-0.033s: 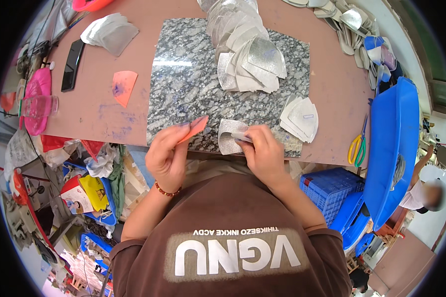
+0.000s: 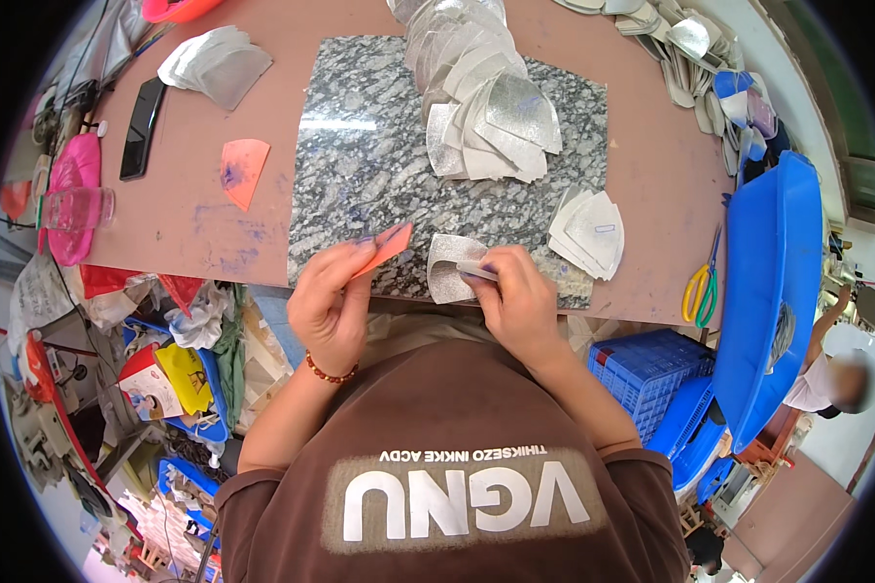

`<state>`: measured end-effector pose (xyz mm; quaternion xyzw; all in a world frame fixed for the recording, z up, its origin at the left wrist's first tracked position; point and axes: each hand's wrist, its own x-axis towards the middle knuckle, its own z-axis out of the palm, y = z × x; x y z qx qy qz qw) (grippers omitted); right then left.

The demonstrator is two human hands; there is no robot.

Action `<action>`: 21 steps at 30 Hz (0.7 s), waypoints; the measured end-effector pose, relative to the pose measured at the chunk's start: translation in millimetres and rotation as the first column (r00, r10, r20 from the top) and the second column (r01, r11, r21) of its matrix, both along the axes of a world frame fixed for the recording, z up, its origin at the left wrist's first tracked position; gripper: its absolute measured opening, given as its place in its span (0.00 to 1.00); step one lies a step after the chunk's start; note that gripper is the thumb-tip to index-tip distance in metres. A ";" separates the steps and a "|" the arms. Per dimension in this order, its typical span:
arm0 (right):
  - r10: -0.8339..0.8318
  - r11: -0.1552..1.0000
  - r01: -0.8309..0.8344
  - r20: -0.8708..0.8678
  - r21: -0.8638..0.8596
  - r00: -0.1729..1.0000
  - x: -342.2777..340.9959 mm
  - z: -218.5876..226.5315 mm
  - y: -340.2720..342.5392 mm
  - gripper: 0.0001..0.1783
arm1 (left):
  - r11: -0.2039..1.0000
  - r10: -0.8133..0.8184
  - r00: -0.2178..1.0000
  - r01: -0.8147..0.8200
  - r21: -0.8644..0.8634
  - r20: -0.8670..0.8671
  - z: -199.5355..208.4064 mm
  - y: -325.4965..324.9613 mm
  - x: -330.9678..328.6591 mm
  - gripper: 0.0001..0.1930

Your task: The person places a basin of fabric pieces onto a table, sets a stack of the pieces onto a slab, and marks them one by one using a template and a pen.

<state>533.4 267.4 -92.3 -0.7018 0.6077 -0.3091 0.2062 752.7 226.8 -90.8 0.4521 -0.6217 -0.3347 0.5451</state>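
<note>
Head view, centre: I log one left hand [image 2: 329,296], thumb and fingers pinched narrow on an orange piece [image 2: 384,254] at the slab's lower edge. Beside it, one right hand [image 2: 520,296], fingertips likewise narrow, gripping a curled silvery piece [image 2: 445,280]; the two pieces stand apart.

Work surface: one brownish-pink table [image 2: 661,165], smudged purple at left. On it, one speckled grey stone slab [image 2: 360,165], glossy, a light streak at its upper left. Along the slab from the top edge of the frame, one overlapping run of silvery pieces [image 2: 476,92]. Across the slab's right edge, one small pale pile [image 2: 590,238].

Upper left: one fan of grey pieces [image 2: 216,68]; one black phone [image 2: 143,128]; one stained orange offcut [image 2: 244,173], lying flat.

Right: scissors [image 2: 711,267] with yellow and green handles, on the table; one long blue tray [image 2: 763,262]. Upper right: one heap of grey pieces [image 2: 685,73].

Room: one blue crate [image 2: 651,374], lower right of centre; one person in a pale top [image 2: 809,391], far right.
</note>
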 end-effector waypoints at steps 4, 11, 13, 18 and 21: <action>0.011 0.998 -0.005 0.111 -0.061 0.994 -5.1 2.2 -2.3 0.16 | 0.967 -0.132 0.964 0.176 -0.182 0.233 -5.7 -10.8 -11.0 0.15; -0.430 0.872 0.485 0.586 0.072 0.687 -75.5 21.5 13.0 0.12 | 0.863 -0.307 0.813 0.457 -0.215 0.495 -10.8 -0.7 -31.6 0.15; -0.586 0.809 0.588 0.105 0.015 0.803 -96.7 42.4 -5.1 0.16 | 0.857 -0.308 0.785 0.474 -0.203 0.537 -8.2 -1.4 -35.6 0.14; -0.545 0.838 0.545 -0.013 -0.035 0.838 -89.1 54.1 -14.3 0.16 | 0.857 -0.251 0.795 0.447 -0.255 0.553 -18.1 -1.2 -37.2 0.13; -0.390 0.909 0.401 0.104 -0.112 0.915 -77.1 32.8 -14.8 0.11 | 0.860 -0.240 0.797 0.439 -0.261 0.554 -17.7 -0.1 -38.5 0.13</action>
